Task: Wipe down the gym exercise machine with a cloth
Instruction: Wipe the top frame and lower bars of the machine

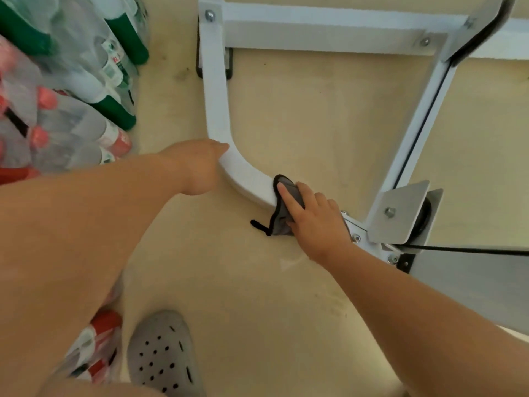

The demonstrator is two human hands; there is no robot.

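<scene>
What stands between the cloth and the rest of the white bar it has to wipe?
Only the left hand, touching the bar at its bend, just ahead of the cloth under the right hand. Beyond it, the bar looks bare.

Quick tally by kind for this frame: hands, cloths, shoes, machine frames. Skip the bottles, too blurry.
hands: 2 (left hand, right hand)
cloth: 1
shoe: 1
machine frame: 1
Total: 5
</scene>
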